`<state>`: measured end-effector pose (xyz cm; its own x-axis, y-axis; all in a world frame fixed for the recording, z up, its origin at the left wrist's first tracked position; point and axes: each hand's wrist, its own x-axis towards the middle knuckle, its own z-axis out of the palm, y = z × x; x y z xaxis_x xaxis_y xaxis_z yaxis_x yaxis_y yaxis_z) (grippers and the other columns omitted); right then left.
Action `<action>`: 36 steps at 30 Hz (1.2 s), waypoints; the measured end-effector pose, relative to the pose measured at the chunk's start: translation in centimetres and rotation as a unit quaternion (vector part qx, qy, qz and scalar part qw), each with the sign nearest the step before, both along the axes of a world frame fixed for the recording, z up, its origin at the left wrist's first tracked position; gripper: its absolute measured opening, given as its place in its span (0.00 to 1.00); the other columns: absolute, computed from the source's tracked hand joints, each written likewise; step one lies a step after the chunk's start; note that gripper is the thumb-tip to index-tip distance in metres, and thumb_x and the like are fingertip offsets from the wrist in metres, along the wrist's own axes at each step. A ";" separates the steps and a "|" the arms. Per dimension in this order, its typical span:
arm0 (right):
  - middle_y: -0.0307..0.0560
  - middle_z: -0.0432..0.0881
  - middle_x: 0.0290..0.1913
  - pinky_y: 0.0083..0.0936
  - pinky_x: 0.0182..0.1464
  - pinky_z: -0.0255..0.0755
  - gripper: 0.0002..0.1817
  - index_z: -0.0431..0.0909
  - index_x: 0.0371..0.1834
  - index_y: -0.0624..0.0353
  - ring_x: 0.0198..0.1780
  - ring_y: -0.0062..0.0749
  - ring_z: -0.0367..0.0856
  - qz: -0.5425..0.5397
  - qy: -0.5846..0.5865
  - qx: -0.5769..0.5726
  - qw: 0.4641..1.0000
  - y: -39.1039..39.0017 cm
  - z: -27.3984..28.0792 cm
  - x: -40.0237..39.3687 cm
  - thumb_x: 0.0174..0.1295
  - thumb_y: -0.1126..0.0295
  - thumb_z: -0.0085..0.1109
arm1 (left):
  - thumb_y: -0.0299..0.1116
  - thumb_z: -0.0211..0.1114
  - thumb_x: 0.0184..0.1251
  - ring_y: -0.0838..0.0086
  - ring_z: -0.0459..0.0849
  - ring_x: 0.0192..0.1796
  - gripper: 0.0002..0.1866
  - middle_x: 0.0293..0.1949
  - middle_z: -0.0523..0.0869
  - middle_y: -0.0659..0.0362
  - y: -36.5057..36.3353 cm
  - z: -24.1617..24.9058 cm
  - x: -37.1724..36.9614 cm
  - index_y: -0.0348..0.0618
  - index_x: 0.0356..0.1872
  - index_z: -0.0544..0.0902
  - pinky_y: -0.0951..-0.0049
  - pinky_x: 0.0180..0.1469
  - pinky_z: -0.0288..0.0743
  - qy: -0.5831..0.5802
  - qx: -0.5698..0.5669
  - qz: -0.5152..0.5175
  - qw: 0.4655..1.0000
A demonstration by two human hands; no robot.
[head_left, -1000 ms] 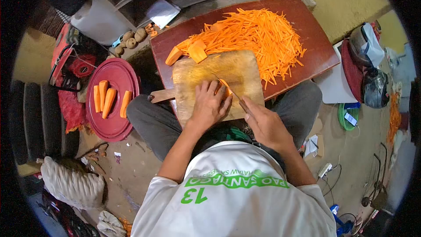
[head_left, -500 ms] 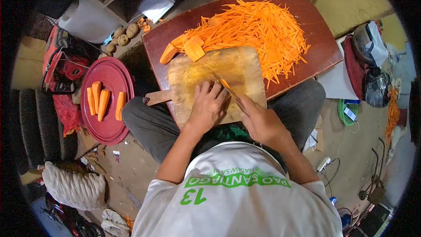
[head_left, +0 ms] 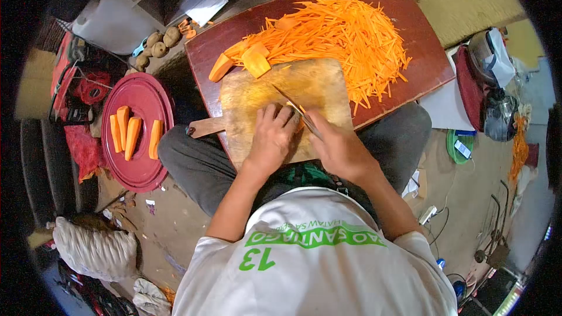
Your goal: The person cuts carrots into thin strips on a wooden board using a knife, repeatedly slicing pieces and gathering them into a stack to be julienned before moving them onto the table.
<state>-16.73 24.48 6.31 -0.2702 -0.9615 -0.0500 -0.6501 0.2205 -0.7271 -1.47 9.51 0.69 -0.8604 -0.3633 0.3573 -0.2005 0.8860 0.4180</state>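
I am watching the left hand (head_left: 270, 140) pressing flat, fingers together, on a thin carrot slice (head_left: 297, 111) lying on the worn wooden cutting board (head_left: 263, 93). The right hand (head_left: 338, 149) is gripping a knife (head_left: 291, 105), its slim blade angling across the slice. Beyond the board, fine orange carrot strips (head_left: 345, 35) are piling loosely on the smooth reddish-brown bench (head_left: 430, 58).

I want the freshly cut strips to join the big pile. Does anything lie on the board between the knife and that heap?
Mostly clear: bare cutting board lies between the knife and the carrot strip pile. Only the carrot chunks sit at the board's far left edge.
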 end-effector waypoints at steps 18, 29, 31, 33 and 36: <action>0.72 0.87 0.54 0.56 0.53 0.81 0.27 0.68 0.77 0.65 0.54 0.71 0.87 0.018 -0.018 -0.013 1.000 0.9 1.1 0.0 0.76 0.72 0.61 | 0.29 0.72 0.61 0.51 0.79 0.57 0.19 0.51 0.85 0.52 0.0 0.0 0.4 0.37 0.53 0.90 0.50 0.58 0.72 0.020 0.022 0.005 1.000; 0.72 0.86 0.58 0.55 0.56 0.81 0.28 0.68 0.78 0.62 0.57 0.69 0.87 0.018 -0.011 0.042 0.999 -0.9 1.6 0.3 0.78 0.70 0.58 | 0.30 0.75 0.58 0.52 0.77 0.55 0.21 0.50 0.83 0.55 0.3 0.1 0.9 0.45 0.55 0.92 0.48 0.56 0.69 0.013 0.002 0.040 0.999; 0.73 0.86 0.56 0.55 0.56 0.81 0.26 0.69 0.77 0.63 0.57 0.70 0.87 0.022 -0.006 0.039 0.999 1.7 3.8 1.1 0.78 0.69 0.58 | 0.30 0.76 0.58 0.52 0.77 0.54 0.20 0.49 0.82 0.55 0.6 0.3 1.2 0.46 0.54 0.92 0.48 0.56 0.69 0.012 0.006 0.047 0.999; 0.74 0.87 0.55 0.56 0.56 0.80 0.25 0.71 0.76 0.64 0.57 0.69 0.87 0.015 -0.018 0.027 0.999 2.2 3.7 1.5 0.78 0.69 0.58 | 0.30 0.76 0.58 0.52 0.77 0.53 0.20 0.49 0.82 0.56 0.5 0.7 1.2 0.46 0.54 0.91 0.49 0.55 0.68 0.011 -0.002 0.043 0.999; 0.72 0.87 0.55 0.55 0.57 0.80 0.24 0.72 0.75 0.64 0.58 0.68 0.86 -0.010 -0.024 0.015 1.000 0.5 1.1 1.8 0.78 0.70 0.58 | 0.30 0.76 0.58 0.53 0.77 0.53 0.19 0.48 0.82 0.56 0.4 0.0 1.0 0.45 0.53 0.91 0.50 0.55 0.68 0.020 -0.004 0.035 0.999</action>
